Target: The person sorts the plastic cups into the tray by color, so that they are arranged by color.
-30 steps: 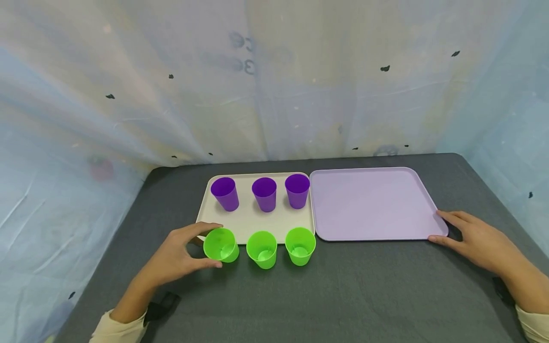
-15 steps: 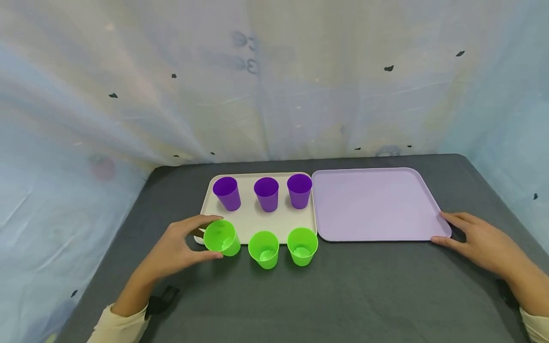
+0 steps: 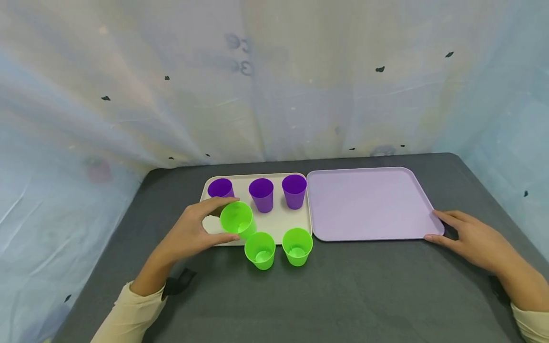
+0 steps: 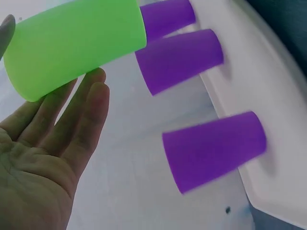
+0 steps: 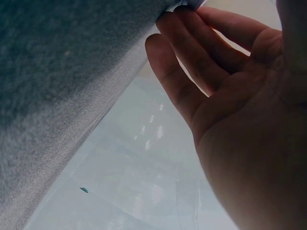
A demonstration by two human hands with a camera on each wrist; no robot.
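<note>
My left hand holds a green cup between thumb and fingers, over the front left of the cream tray. In the left wrist view the green cup is pinched at its sides, beside the purple cups. It partly hides the left purple cup in the head view. Two more purple cups, a middle one and a right one, stand on that tray. My right hand rests at the near right corner of the lavender tray, its fingertips touching the edge.
Two green cups, one left and one right, stand upright at the cream tray's front edge. The trays lie side by side on a dark grey tablecloth. A pale sheet hangs behind and at both sides.
My left hand has lifted the leftmost green cup from its place in the front row and moved it forward and right, over the cream tray. The right hand keeps its place at the lavender tray.
</note>
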